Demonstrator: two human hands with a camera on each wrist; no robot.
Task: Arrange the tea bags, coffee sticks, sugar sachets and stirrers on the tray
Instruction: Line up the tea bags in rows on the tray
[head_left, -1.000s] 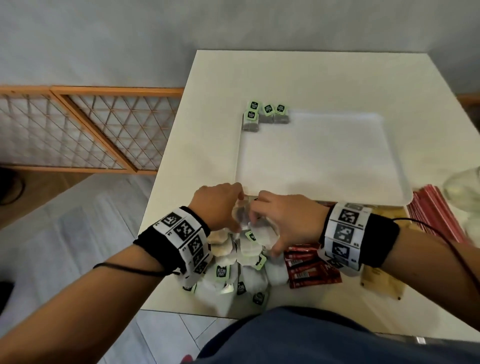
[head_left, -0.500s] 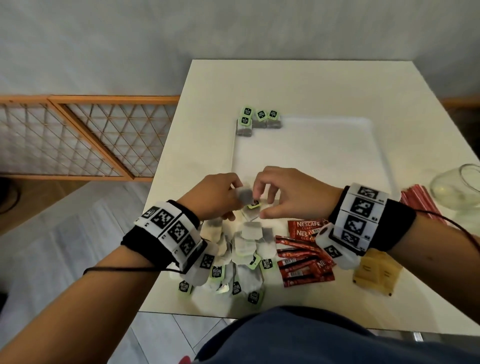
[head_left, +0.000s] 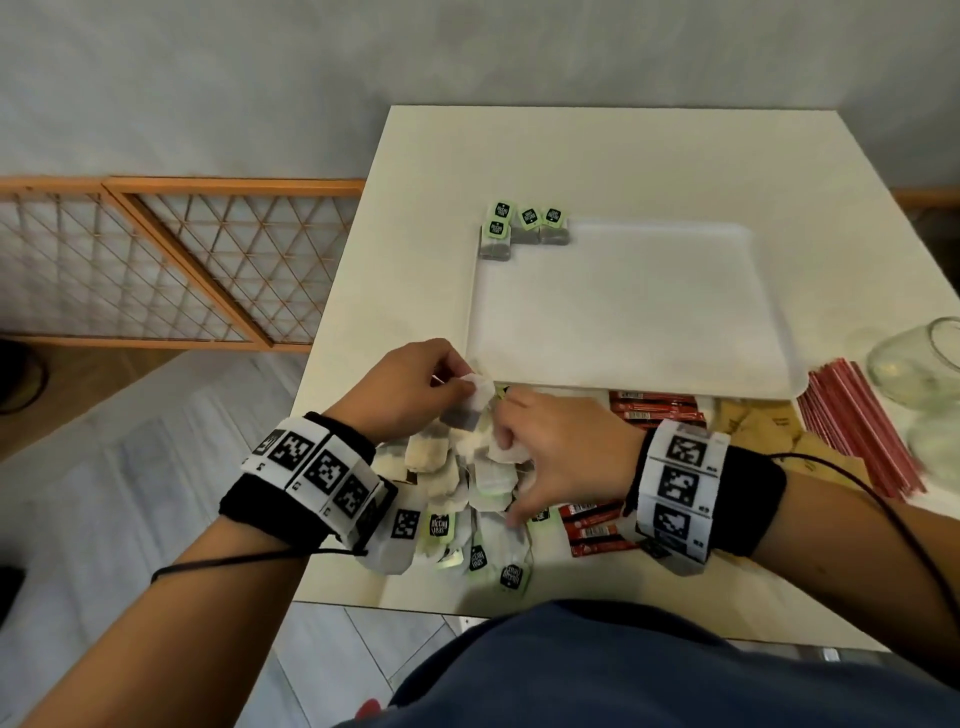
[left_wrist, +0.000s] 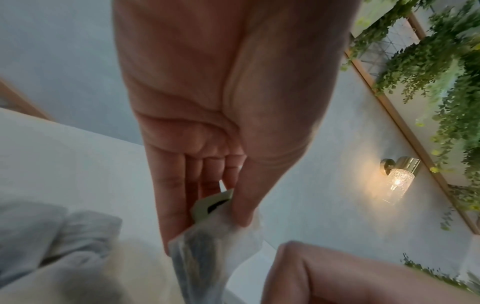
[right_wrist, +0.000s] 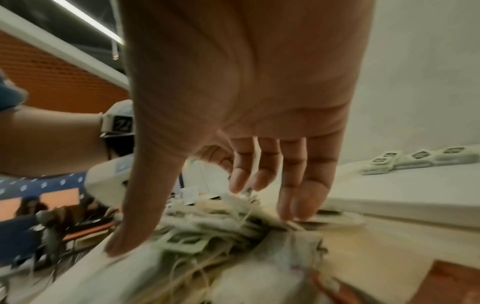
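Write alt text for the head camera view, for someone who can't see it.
Left hand pinches a tea bag while the right hand rests on the tea bag pile. Beyond, a white tray holds four tea bags in its far left corner.

Tray (head_left: 623, 322) mid-table (head_left: 623, 156); four tea bags (head_left: 522, 228) in its far-left corner. Tea bag pile (head_left: 467, 478) before tray's near-left corner. Right of pile: coffee sticks (head_left: 654, 408), sugar sachets (head_left: 753, 423), stirrers (head_left: 857, 426), then glass jar (head_left: 919, 364).

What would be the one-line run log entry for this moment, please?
left hand: pinches tea bag | right hand: fingers spread on tea bag pile | tray: four tea bags
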